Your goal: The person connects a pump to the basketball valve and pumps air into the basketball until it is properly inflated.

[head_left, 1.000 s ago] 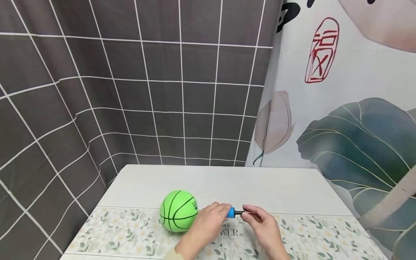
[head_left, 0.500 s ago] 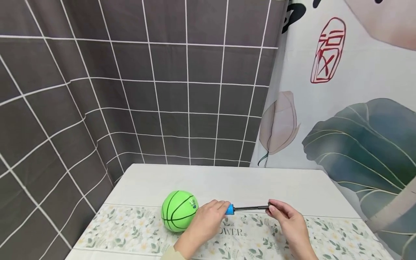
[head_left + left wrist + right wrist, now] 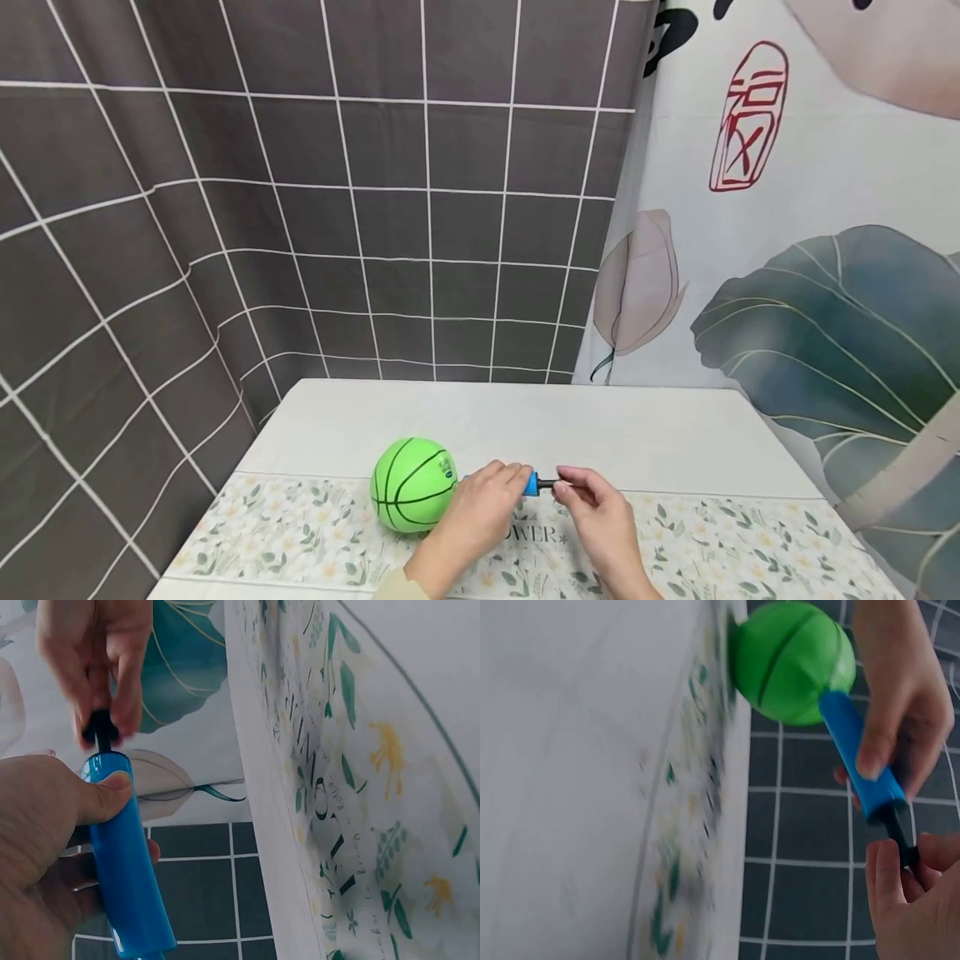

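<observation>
My left hand [image 3: 483, 504] grips the blue barrel of a hand pump [image 3: 127, 862], thumb along one side and fingers wrapped round the other. Its front end meets a green ball [image 3: 414, 486] with black seam lines; the needle itself cannot be seen. With fingertips and thumb, my right hand [image 3: 600, 521] pinches the black handle [image 3: 909, 856] at the pump's other end. Only a short length of the dark rod [image 3: 547, 483] shows between barrel and handle. In the right wrist view the ball [image 3: 795, 664] sits on the table against the pump's tip.
The white table [image 3: 600, 425] carries a band of printed flowers and lettering [image 3: 536, 535]. A dark curtain with white grid lines [image 3: 465, 225] hangs behind and to the left. To the right is a white curtain with large printed leaves [image 3: 840, 325].
My right hand drew the pump's handle out to the right, baring a long rod, then moved it back left close to the barrel. My left hand and the ball stay about where they were.
</observation>
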The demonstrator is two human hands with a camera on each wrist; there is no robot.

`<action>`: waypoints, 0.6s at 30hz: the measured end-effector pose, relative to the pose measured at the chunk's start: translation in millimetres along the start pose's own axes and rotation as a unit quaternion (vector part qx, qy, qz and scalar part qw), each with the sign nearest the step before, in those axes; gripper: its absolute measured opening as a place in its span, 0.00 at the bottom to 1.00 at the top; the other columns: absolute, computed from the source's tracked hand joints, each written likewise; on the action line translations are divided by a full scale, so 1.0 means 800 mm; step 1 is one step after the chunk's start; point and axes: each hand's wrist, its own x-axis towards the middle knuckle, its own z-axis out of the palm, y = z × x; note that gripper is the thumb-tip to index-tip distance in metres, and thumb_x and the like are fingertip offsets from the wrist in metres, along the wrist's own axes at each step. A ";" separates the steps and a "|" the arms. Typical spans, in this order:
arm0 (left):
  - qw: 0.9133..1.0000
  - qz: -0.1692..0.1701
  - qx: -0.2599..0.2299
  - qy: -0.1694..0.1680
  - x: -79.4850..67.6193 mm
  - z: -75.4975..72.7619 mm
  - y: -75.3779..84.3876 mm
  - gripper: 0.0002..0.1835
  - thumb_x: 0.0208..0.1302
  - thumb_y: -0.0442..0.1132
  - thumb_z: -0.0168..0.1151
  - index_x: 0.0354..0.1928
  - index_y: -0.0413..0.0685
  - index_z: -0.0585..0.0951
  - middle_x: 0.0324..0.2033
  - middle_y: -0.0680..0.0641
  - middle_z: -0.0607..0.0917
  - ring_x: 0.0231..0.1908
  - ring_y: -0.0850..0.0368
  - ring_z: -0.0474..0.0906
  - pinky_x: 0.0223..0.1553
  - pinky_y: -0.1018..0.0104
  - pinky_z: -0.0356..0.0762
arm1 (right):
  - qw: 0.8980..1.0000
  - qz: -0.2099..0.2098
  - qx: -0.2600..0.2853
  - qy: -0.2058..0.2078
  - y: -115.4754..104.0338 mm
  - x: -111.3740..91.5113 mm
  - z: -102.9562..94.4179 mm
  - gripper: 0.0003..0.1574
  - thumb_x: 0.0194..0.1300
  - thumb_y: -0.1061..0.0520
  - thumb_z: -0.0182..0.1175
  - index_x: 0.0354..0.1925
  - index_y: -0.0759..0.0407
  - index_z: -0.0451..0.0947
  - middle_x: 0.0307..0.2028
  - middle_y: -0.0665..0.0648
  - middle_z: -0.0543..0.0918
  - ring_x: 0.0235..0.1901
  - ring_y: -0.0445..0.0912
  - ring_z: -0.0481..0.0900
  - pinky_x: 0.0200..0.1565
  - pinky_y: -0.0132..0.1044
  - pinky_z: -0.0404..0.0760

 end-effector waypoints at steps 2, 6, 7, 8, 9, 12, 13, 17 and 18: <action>1.000 0.002 -0.004 -0.004 0.000 0.000 0.000 0.21 0.64 0.38 0.68 0.60 0.49 0.82 0.53 0.53 0.86 0.49 0.59 0.82 0.48 0.69 0.84 | 1.000 -0.001 -0.003 -0.007 0.001 0.000 0.007 0.16 0.68 0.58 0.66 0.54 0.58 0.83 0.43 0.55 0.89 0.40 0.45 0.88 0.46 0.38 0.87; 1.000 0.002 -0.011 -0.015 -0.003 0.001 -0.001 0.21 0.65 0.41 0.68 0.60 0.50 0.81 0.53 0.53 0.86 0.50 0.60 0.82 0.50 0.68 0.83 | 1.000 0.011 0.013 -0.022 0.005 0.002 0.008 0.17 0.68 0.59 0.67 0.54 0.60 0.83 0.45 0.56 0.88 0.41 0.46 0.88 0.46 0.38 0.87; 1.000 0.002 -0.013 -0.018 -0.004 0.001 -0.002 0.22 0.65 0.41 0.68 0.61 0.50 0.81 0.53 0.53 0.86 0.51 0.60 0.82 0.51 0.68 0.83 | 0.999 0.011 0.017 -0.030 0.006 0.002 0.007 0.17 0.68 0.59 0.66 0.54 0.61 0.82 0.46 0.57 0.88 0.42 0.47 0.88 0.46 0.37 0.87; 1.000 0.002 -0.013 -0.021 -0.004 0.001 -0.002 0.22 0.65 0.42 0.68 0.61 0.50 0.81 0.54 0.54 0.86 0.51 0.60 0.82 0.52 0.68 0.82 | 0.999 0.012 0.021 -0.038 0.007 0.002 0.006 0.18 0.68 0.59 0.66 0.54 0.62 0.82 0.46 0.58 0.88 0.42 0.47 0.88 0.46 0.36 0.87; 1.000 0.003 -0.013 -0.024 -0.005 0.001 -0.002 0.22 0.65 0.42 0.68 0.61 0.50 0.81 0.54 0.54 0.85 0.52 0.60 0.81 0.53 0.68 0.82 | 0.999 0.014 0.025 -0.045 0.007 0.003 0.004 0.18 0.67 0.59 0.67 0.54 0.63 0.81 0.46 0.59 0.88 0.42 0.47 0.88 0.46 0.35 0.87; 1.000 0.009 -0.013 -0.026 -0.005 0.001 -0.002 0.22 0.65 0.43 0.68 0.61 0.50 0.80 0.53 0.54 0.85 0.52 0.60 0.81 0.55 0.68 0.80 | 0.998 0.017 0.027 -0.057 0.009 0.003 0.000 0.19 0.67 0.59 0.67 0.55 0.65 0.81 0.44 0.59 0.88 0.41 0.47 0.88 0.46 0.34 0.86; 1.000 0.012 -0.012 -0.025 -0.005 0.001 -0.002 0.22 0.65 0.43 0.68 0.60 0.50 0.81 0.53 0.54 0.85 0.51 0.60 0.81 0.55 0.68 0.80 | 0.998 0.018 0.025 -0.059 0.010 0.003 -0.002 0.20 0.67 0.59 0.66 0.55 0.65 0.81 0.43 0.59 0.89 0.41 0.47 0.88 0.45 0.34 0.86; 1.000 0.018 -0.002 -0.018 -0.004 0.003 0.000 0.22 0.63 0.43 0.70 0.59 0.51 0.81 0.51 0.55 0.85 0.50 0.61 0.81 0.54 0.69 0.80 | 0.997 0.023 0.024 -0.064 0.014 0.005 -0.005 0.20 0.68 0.60 0.66 0.56 0.66 0.80 0.42 0.58 0.89 0.41 0.48 0.88 0.45 0.35 0.87; 1.000 0.019 0.000 -0.017 -0.004 0.003 0.000 0.22 0.63 0.43 0.70 0.59 0.51 0.81 0.51 0.55 0.85 0.49 0.61 0.81 0.53 0.69 0.80 | 0.997 0.026 0.025 -0.066 0.015 0.006 -0.005 0.20 0.68 0.60 0.66 0.56 0.67 0.80 0.43 0.58 0.88 0.41 0.48 0.88 0.45 0.35 0.87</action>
